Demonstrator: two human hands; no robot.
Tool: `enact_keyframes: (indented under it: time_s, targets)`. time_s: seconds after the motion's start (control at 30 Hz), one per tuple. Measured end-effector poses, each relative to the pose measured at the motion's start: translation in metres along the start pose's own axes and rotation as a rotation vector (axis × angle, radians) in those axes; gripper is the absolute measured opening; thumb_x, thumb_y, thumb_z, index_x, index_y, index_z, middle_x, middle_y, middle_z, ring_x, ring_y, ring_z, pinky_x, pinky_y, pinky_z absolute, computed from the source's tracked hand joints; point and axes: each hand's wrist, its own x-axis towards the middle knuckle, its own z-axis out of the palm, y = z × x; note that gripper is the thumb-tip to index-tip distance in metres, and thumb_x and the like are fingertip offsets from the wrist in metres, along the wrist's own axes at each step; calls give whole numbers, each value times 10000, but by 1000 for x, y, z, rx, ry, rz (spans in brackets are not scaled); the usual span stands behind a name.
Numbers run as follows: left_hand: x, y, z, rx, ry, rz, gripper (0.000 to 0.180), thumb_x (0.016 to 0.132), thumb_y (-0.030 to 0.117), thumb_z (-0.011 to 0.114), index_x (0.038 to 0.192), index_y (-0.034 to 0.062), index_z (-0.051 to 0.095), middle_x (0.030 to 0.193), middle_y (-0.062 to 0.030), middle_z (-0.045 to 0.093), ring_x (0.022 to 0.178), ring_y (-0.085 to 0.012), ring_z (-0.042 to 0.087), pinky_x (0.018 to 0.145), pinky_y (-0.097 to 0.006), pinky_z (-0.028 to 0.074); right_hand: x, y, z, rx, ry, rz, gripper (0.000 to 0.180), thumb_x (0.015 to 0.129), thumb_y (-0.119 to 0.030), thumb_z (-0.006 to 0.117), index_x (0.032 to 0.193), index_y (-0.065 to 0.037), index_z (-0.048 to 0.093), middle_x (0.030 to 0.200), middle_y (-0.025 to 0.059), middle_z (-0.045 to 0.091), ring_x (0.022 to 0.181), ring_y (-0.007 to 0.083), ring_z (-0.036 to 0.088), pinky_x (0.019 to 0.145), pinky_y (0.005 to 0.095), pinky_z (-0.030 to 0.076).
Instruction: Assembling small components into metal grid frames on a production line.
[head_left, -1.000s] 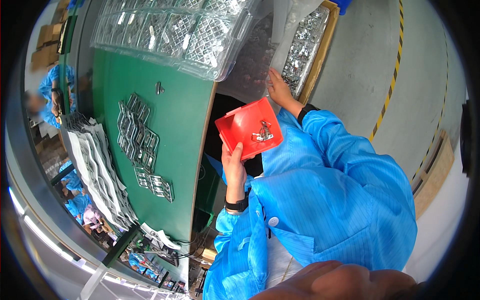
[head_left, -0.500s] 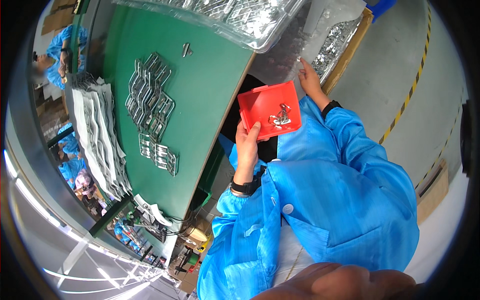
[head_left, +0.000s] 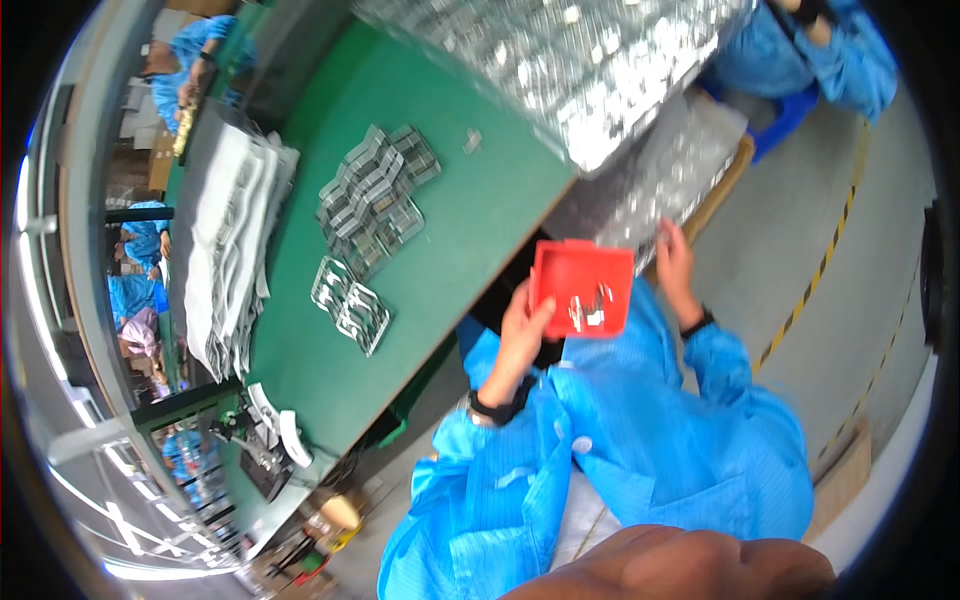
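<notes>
My left hand [head_left: 524, 328] grips the near left side of a small red tray [head_left: 552, 262], thumb over its rim. A few small shiny metal pieces [head_left: 592, 312] lie inside the tray. Just right of it is my right hand [head_left: 676, 262], at the edge of a clear plastic sheet [head_left: 650, 165] over a box beside the table. Motion blur hides whether its fingers hold the sheet. On the green table [head_left: 480, 220], a cluster of bent metal wire frames [head_left: 370, 195] lies flat, with a few more frames [head_left: 350, 305] nearer me.
A large clear bin [head_left: 590, 70] full of shiny parts stands at the table's far end. Stacked white sheets [head_left: 235, 240] line the left side. Another person's blue sleeve [head_left: 850, 60] shows at upper right, near a blue container [head_left: 785, 125]. A small loose metal piece [head_left: 472, 140] lies on the table.
The view has turned and shifted. The plastic sheet now lies over the box where bare metal pieces showed before. Another person's arm has come into view at upper right. My left hand keeps the tray.
</notes>
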Motion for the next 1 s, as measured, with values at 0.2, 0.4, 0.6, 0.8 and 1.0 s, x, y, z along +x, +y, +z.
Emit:
enact_keyframes:
  time_s: [0.2,0.4,0.6,0.8,1.0]
  targets:
    - [-37,28,13,0,-129,144,502,930,278,560,1328,4,421,1167,-72,568,1015,-115,546,868,-260,449,-17,-145,-76,19,-217,-643,451,743,102,513,1185,19,535,859,159,651,707,279,657,611,320,522]
    - [-57,75,-13,-106,-94,200,520,948,378,499,1338,40,434,1037,-37,611,748,-71,603,583,-207,492,-9,-223,-88,-32,-231,-1063,439,666,63,607,1098,-19,609,785,113,638,606,257,622,506,333,487]
    - [-77,103,-54,-60,9,266,567,947,449,460,1333,34,439,1023,-61,617,756,-105,619,534,-213,499,-5,-289,-60,-195,-452,-1363,319,681,-76,649,998,-51,654,747,62,603,568,184,578,470,301,453]
    - [-101,130,-106,-241,99,317,608,972,517,300,1304,32,455,1034,-113,636,711,-167,646,566,-249,520,23,-366,-17,-56,-515,-1530,272,687,-56,649,958,-36,638,702,73,597,588,220,616,474,328,480]
    - [-116,130,-157,406,857,712,458,814,189,682,1214,23,532,1022,-97,638,604,-144,597,550,-271,482,86,-482,16,86,-328,-1442,248,715,-43,684,961,-37,658,804,115,663,656,276,643,574,346,513]
